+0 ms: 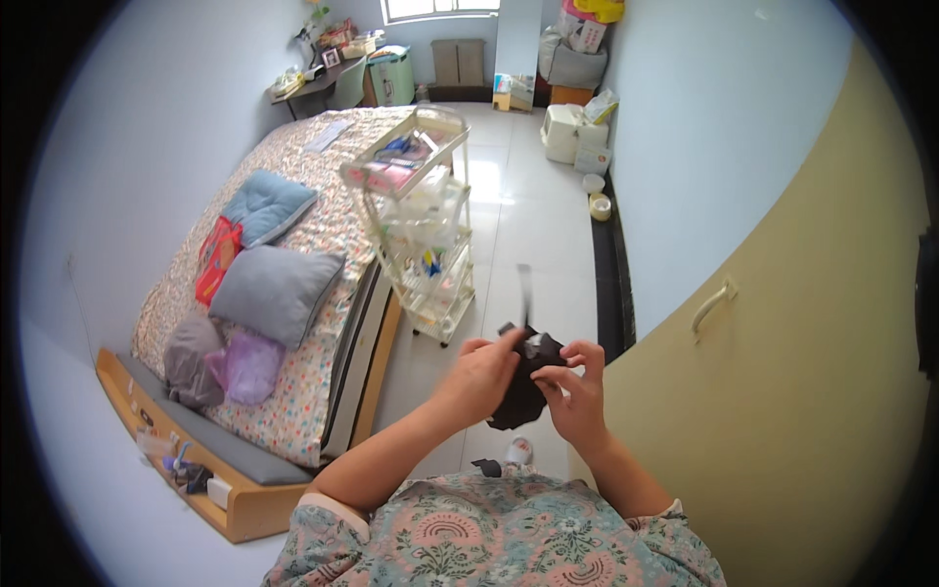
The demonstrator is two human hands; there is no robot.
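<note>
In front of my body I hold a black fabric bundle (518, 403) between both hands. Its kind is not clear; a silvery patch shows at its top, and a thin grey strip, smeared by motion, sticks up above it. My left hand (477, 380) is closed on the bundle's left side, slightly blurred, with the index finger reaching across the top. On the other side, my right hand (575, 383) pinches the bundle's edge between thumb and fingers.
Ahead stands a tiered wheeled cart (421, 225) loaded with small items. To the left is a bed (303, 382) with pillows and bags. A pale door (773, 391) with a handle rises close on the right. Boxes (565, 135) line the far right wall.
</note>
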